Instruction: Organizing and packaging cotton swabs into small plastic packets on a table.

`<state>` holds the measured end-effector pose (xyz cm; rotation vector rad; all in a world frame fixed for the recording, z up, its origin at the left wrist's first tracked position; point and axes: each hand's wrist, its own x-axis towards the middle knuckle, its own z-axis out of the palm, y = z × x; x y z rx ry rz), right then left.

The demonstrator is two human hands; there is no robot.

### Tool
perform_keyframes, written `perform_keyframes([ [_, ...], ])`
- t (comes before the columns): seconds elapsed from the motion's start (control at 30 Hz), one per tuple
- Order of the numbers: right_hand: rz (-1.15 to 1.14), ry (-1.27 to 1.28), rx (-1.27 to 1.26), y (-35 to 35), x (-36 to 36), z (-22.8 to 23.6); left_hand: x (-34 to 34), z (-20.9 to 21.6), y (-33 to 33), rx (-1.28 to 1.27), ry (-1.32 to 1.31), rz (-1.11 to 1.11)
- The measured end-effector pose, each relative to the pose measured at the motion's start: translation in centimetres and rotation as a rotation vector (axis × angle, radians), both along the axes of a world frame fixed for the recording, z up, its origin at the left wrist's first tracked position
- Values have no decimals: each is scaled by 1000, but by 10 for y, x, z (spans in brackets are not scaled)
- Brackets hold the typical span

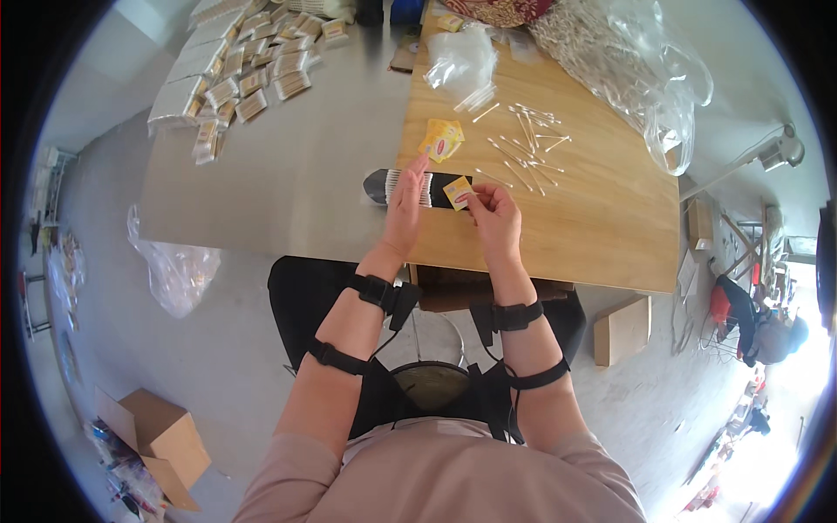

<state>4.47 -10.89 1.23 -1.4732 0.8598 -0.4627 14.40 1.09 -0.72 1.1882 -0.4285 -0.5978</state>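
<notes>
I read the right hand (499,220) as closed in a thumb-and-finger pinch on 1 small yellow card (457,192), held over the right part of a flat black strip (438,197). My left hand (404,209) is unclenched, fingers extended, laid against a row of white swabs (392,186) on that strip. Table's near edge lies just below both hands; wood board (567,235) extends right of the pinch, smooth grey tabletop (288,166) left. Ahead: glossy yellow cards (443,139), crinkled clear bags (462,65); ahead-right, thin loose swabs (527,132).
</notes>
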Motion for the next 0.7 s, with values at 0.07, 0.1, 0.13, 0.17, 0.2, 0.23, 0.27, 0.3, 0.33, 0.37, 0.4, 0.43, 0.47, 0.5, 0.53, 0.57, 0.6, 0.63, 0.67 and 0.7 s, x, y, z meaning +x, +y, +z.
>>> perform_keyframes([
  [0.07, -4, -11, -12, -2, -6, -2, -1, 5, -3, -6, 38, 10],
  [0.1, -6, -10, -7, 1, -7, 1, -2, 5, -3, -21, 6, 5],
  [0.13, -26, -38, 10, 3, -8, 6, -3, 5, -2, -35, -25, -1],
  [0.17, -46, -65, 26, 5, -9, 9, -3, 5, -1, -29, -23, -2],
  [0.2, -49, -65, 27, 4, -11, 4, -2, 4, -4, -11, -19, 4],
  [0.23, -48, -65, 25, 2, -13, -3, -2, 3, -5, 8, -15, 11],
  [0.27, -47, -64, 23, 0, -14, -8, -3, 2, -5, 9, -16, 8],
  [0.3, -48, -67, 25, 1, -12, -8, -2, 1, -4, -35, 37, 36],
  [0.33, -41, -25, -4, 3, -9, -9, 0, 0, -3, -78, 91, 65],
  [0.37, -34, 17, -33, 5, -6, -9, 4, 0, 0, -76, 88, 64],
  [0.4, -39, 19, -31, 5, -3, -9, 6, 1, 5, -66, 17, 132],
  [0.43, -7, 37, -97, 4, 2, -9, 8, 2, 8, -57, -53, 201],
  [0.47, 25, 56, -164, 4, 7, -9, 9, 3, 10, -56, -50, 196],
  [0.5, 27, 54, -162, 5, 13, -7, 12, 4, 12, -33, -53, 216],
  [0.53, 49, 113, -210, 6, 19, -4, 14, 5, 14, -10, -55, 237],
  [0.57, 70, 172, -259, 7, 25, -1, 17, 7, 16, 12, -58, 257],
  [0.6, 72, 170, -257, 7, 29, -1, 20, 6, 18, 34, -60, 277],
  [0.63, 82, 209, -322, 8, 33, -1, 22, 6, 19, 56, -61, 297],
  [0.67, 93, 248, -388, 8, 36, -1, 25, 4, 19, 57, -62, 297],
  [0.7, 94, 247, -388, 8, 39, 0, 28, 1, 19, 38, -8, 297],
])
